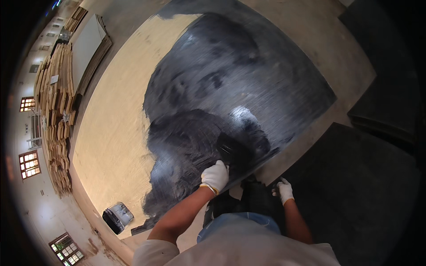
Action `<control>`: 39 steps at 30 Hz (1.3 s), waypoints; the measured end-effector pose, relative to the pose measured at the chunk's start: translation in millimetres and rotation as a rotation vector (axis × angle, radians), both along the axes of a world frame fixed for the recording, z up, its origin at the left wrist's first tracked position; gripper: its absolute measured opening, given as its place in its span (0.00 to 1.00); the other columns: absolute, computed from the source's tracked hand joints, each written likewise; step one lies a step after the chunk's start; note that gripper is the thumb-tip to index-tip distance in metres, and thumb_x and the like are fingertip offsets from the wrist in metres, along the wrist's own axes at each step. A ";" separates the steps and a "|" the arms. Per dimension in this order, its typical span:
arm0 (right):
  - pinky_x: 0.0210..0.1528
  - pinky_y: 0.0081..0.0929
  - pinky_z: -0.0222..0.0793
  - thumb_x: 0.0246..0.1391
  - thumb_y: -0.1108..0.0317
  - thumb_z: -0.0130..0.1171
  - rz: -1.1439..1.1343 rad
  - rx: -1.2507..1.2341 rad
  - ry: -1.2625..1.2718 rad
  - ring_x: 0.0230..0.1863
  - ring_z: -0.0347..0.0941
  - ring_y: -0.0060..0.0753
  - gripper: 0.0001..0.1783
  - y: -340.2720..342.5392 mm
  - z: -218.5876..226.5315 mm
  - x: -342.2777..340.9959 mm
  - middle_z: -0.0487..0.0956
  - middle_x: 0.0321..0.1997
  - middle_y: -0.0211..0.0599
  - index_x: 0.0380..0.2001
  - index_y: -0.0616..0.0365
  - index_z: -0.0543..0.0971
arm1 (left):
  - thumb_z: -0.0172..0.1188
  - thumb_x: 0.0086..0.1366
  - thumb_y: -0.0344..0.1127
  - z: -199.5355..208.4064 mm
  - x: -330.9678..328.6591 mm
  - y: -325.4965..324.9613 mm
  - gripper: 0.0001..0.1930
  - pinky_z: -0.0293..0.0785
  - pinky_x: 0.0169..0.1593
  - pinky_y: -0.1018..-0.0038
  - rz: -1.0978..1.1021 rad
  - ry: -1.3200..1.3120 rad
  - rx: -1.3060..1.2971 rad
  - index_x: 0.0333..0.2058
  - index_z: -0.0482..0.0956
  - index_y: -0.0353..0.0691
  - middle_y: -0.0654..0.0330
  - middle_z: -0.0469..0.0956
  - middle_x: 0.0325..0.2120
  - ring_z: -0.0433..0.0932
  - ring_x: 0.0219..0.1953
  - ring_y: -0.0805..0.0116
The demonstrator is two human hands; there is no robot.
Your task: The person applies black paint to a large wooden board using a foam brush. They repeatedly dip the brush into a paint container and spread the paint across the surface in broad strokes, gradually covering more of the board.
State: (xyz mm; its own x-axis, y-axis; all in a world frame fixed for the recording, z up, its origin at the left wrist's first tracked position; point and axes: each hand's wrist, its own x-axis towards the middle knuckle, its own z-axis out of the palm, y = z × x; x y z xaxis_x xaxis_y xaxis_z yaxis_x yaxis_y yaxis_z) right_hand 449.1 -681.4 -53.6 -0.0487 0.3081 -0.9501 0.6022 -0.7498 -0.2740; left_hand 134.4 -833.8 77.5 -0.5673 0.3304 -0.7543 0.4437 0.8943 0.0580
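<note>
My left hand (pixel 216 176), in a white knit glove, is closed around the hidden handle of a wide, black-coated brush (pixel 234 150). The brush head rests on wet black paint near the close edge of a large tan board (pixel 113 128). Glossy black paint (pixel 191 84) covers the board's middle and right, with swirling strokes around the brush. My right hand (pixel 284 190), also gloved in white, hangs low beside my body near the edge of a dark sheet (pixel 346 190). Its fingers are loosely apart and nothing shows in them.
A paint-smeared container (pixel 120 216) sits at the board's near left corner. Stacked wooden pieces (pixel 57 102) and leaning flat panels (pixel 91 51) line the left side by a windowed wall (pixel 40 204). More dark sheets (pixel 386 106) lie at the right.
</note>
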 end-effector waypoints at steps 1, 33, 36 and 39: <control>0.20 0.30 0.76 0.65 0.74 0.46 0.001 -0.001 0.020 0.22 0.77 0.34 0.34 -0.6 -1.8 3.1 0.82 0.36 0.44 0.74 0.58 0.59 | 0.48 0.75 0.52 3.2 -12.2 -0.6 0.22 0.81 0.45 0.51 -0.003 0.008 0.004 0.42 0.74 0.35 0.42 0.86 0.32 0.86 0.37 0.41; 0.21 0.37 0.78 0.62 0.73 0.47 0.140 0.024 -0.007 0.23 0.77 0.38 0.35 -26.4 -22.8 -0.4 0.80 0.36 0.44 0.73 0.53 0.60 | 0.50 0.74 0.53 -0.3 -14.7 -98.4 0.22 0.80 0.47 0.52 0.249 -0.012 0.092 0.43 0.74 0.35 0.42 0.86 0.34 0.86 0.40 0.42; 0.20 0.38 0.78 0.63 0.73 0.47 0.144 0.047 -0.053 0.24 0.78 0.38 0.36 -41.0 -19.6 3.1 0.80 0.38 0.46 0.74 0.53 0.57 | 0.46 0.75 0.52 -8.0 -117.0 -182.3 0.25 0.81 0.49 0.53 0.432 0.241 0.001 0.42 0.79 0.30 0.39 0.85 0.37 0.86 0.43 0.42; 0.21 0.38 0.79 0.65 0.70 0.47 0.293 0.039 -0.055 0.25 0.79 0.39 0.36 -68.1 -12.9 2.2 0.81 0.38 0.48 0.76 0.56 0.54 | 0.42 0.77 0.49 -42.5 -246.4 -264.8 0.27 0.79 0.52 0.52 0.480 0.295 0.049 0.43 0.84 0.30 0.37 0.84 0.42 0.84 0.46 0.38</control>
State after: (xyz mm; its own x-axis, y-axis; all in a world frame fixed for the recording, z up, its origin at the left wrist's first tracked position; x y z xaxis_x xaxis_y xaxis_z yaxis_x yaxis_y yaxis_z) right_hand 451.4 -749.5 -66.5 -0.0895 0.3248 -0.9415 0.8059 -0.5319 -0.2601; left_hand -112.0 -1098.6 34.9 -0.8469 0.0135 -0.5316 -0.0087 0.9992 0.0393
